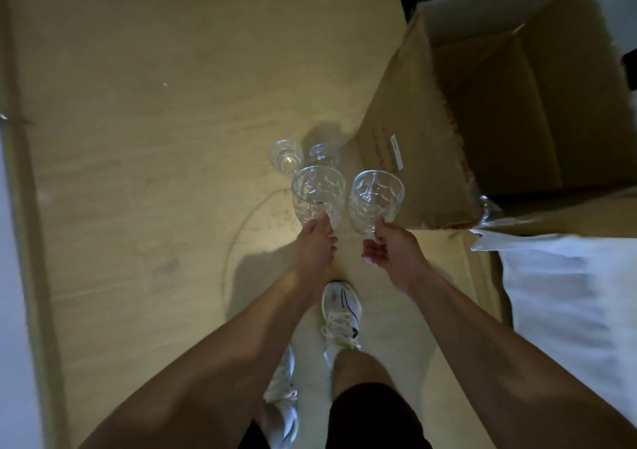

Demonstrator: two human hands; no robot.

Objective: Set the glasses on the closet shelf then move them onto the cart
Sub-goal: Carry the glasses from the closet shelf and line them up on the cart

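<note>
Pale wooden flooring (pixel 138 138) is seen from above, with an open cardboard box (pixel 499 104) to the right and white bedding (pixel 568 293) beside it. Two cut-pattern clear glasses are held upright above the floor: one glass (pixel 319 193) is pinched low at its base by the left hand (pixel 319 242), the other glass (pixel 375 200) by the right hand (pixel 389 252). Two more glasses (pixel 286 156) stand on the floor just beyond. With such low, light grips, a glass could be tipped, slipped, or knocked against its neighbour and chipped.
</note>
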